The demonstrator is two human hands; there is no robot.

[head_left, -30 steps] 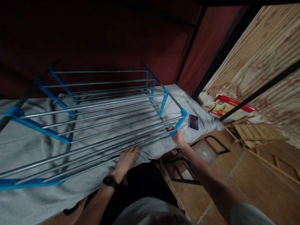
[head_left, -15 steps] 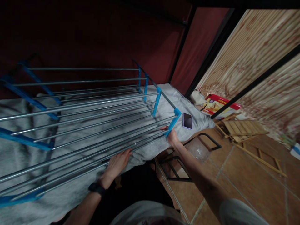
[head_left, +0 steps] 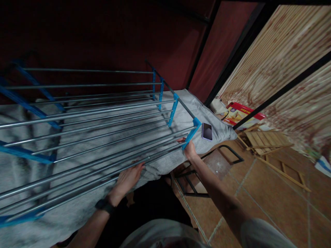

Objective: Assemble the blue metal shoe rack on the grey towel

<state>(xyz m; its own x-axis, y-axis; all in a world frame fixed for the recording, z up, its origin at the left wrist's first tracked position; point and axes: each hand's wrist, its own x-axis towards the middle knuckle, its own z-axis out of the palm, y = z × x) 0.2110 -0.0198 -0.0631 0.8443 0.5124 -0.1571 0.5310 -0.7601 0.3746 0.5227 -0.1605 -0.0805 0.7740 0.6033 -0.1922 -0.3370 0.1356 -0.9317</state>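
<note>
Rack: the metal drying rack (head_left: 103, 120) with blue joints lies flat on the grey blanket (head_left: 23, 165), in front of me.
Left grip: my left hand (head_left: 128, 179) lies open, fingers spread, under the near rods.
Right grip: my right hand (head_left: 188, 148) pinches the blue corner piece (head_left: 192, 132) at the near right.
Doing it well: I think both hands should lift evenly, so the long rods do not twist.
Edges: the phone (head_left: 207, 131) lies just beside that corner, near the blanket edge.
Room: the tiled floor (head_left: 258, 199) on the right is open; the folded wooden frame (head_left: 271, 141) is well apart.
</note>
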